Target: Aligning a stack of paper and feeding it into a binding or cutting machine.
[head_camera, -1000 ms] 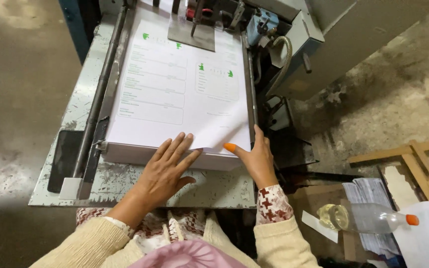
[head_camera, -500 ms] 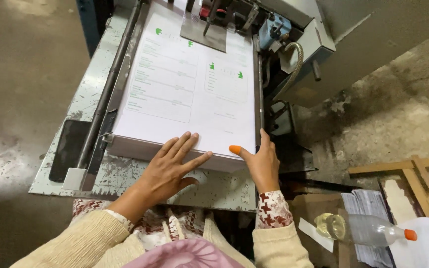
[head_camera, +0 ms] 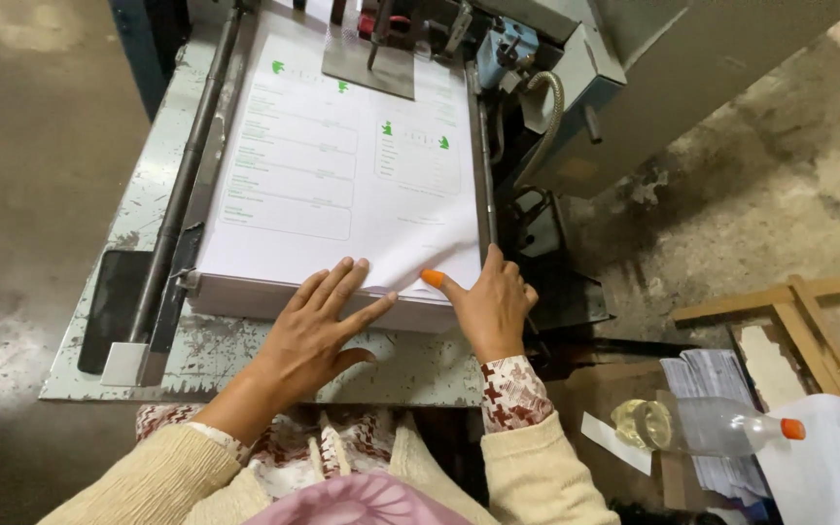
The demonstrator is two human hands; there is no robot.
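Head view: a thick stack of printed sheets sits on the machine's worn metal bench, squared against a rail at nine o'clock. The left hand lies flat, fingers spread, on the near edge; the right hand, at three o'clock from it, thumbs up the corner sheets. Both are open, gripping nothing. The paper looks floppy singly, heavy together; best gripped at the near corners. A plastic bottle lies at four o'clock.

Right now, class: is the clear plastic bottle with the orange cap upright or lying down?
Lying down. The clear plastic bottle with the orange cap rests on its side, cap pointing right, beside a stack of papers.
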